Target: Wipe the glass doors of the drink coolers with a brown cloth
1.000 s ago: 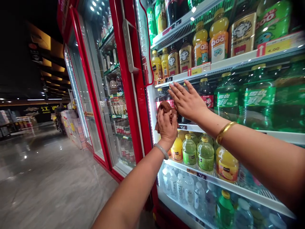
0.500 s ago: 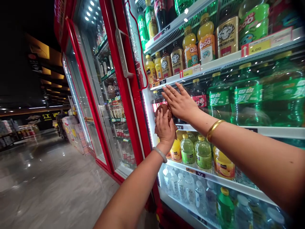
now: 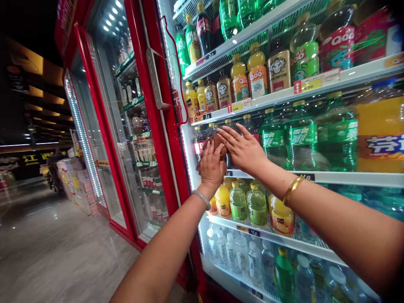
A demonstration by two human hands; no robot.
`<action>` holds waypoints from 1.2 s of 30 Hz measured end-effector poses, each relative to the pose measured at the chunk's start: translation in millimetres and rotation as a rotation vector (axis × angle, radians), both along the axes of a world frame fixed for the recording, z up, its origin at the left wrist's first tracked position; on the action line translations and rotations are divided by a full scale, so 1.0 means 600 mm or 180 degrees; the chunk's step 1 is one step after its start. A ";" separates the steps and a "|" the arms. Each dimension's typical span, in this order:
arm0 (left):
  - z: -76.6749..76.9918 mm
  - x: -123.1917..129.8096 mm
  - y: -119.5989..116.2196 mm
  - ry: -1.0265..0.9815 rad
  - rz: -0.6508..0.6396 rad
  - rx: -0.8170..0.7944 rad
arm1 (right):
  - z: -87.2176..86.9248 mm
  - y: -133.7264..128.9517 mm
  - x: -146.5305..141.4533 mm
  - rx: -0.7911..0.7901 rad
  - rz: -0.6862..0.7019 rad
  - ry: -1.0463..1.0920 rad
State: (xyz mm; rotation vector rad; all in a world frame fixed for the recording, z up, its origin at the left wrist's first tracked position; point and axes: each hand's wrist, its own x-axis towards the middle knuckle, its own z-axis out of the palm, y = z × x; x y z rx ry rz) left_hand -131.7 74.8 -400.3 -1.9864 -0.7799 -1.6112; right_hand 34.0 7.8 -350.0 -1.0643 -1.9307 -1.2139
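Observation:
A crumpled brown cloth (image 3: 216,144) is pressed against the glass front of a lit drinks cooler. My left hand (image 3: 212,165), with a pale bangle at the wrist, lies over the cloth and holds it there. Just right of it my right hand (image 3: 242,147), with a gold bangle, is spread flat with its fingers apart near the cloth's right edge. Nothing shows in it. Behind the hands are shelves of bottles, with green bottles (image 3: 301,136) to the right and juice bottles (image 3: 238,202) below.
The red door frame (image 3: 158,126) with a white handle (image 3: 155,80) stands left of my hands. Further left are another glass-door cooler (image 3: 126,126), stacked boxes (image 3: 74,181) and a shiny grey floor (image 3: 63,252).
The view has shifted, so the cooler and shelves sit further left and more bottles show at the right. Both hands stay near the cloth, my right hand slightly lower against the shelves.

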 end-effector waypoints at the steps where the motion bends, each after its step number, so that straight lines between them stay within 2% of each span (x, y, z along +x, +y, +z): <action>1: 0.015 -0.007 0.004 -0.0070 0.0006 -0.0057 | -0.006 0.000 -0.002 0.0030 0.0002 0.0076; 3: 0.040 -0.014 0.012 -0.0644 0.0085 -0.0237 | -0.018 -0.001 -0.003 0.0066 0.0000 0.0207; 5: 0.041 -0.006 0.012 -0.1028 0.0134 -0.0314 | -0.030 -0.007 0.001 0.0076 -0.0004 0.0317; 7: 0.017 0.009 0.003 -0.0718 0.0075 -0.0171 | -0.041 -0.017 0.012 0.0101 -0.0034 0.0416; 10: -0.023 0.019 -0.014 0.0285 -0.0147 0.0170 | -0.056 -0.035 0.030 0.0188 -0.0106 0.0460; 12: -0.020 0.015 -0.017 0.0547 -0.0248 0.0188 | -0.062 -0.041 0.038 0.0252 -0.0145 0.0478; 13: -0.011 0.014 -0.017 0.0409 -0.0247 0.0113 | -0.064 -0.043 0.039 0.0279 -0.0156 0.0503; 16: 0.017 0.026 -0.014 -0.0607 -0.0099 -0.0157 | -0.066 -0.040 0.036 0.0307 -0.0174 0.0574; 18: 0.010 0.046 -0.018 -0.0808 -0.0047 -0.0128 | -0.067 -0.038 0.035 0.0309 -0.0175 0.0578; 22: -0.042 0.061 -0.028 0.0076 -0.0074 0.0154 | -0.072 -0.043 0.043 0.0260 -0.0199 0.0507; 23: -0.045 0.054 -0.027 0.0277 -0.0079 0.0171 | -0.075 -0.045 0.046 0.0233 -0.0206 0.0484; 25: -0.034 0.036 -0.019 0.0526 -0.0118 0.0160 | -0.080 -0.049 0.051 0.0206 -0.0211 0.0462; 26: -0.022 0.029 -0.014 0.0374 -0.0077 0.0083 | -0.082 -0.050 0.053 0.0226 -0.0203 0.0469; 28: -0.001 0.029 -0.007 -0.0443 0.0121 -0.0161 | -0.087 -0.048 0.053 0.0304 -0.0170 0.0493; 30: -0.001 0.046 -0.008 -0.1040 0.0282 -0.0281 | -0.089 -0.045 0.052 0.0370 -0.0131 0.0521; 31: -0.011 0.056 -0.011 -0.1036 0.0299 -0.0230 | -0.090 -0.044 0.052 0.0380 -0.0120 0.0528; 34: -0.050 0.068 -0.018 -0.0124 0.0187 0.0318 | -0.086 -0.050 0.065 0.0289 -0.0108 0.0429; 36: -0.058 0.056 -0.018 0.0500 0.0084 0.0664 | -0.081 -0.063 0.085 0.0157 -0.0109 0.0289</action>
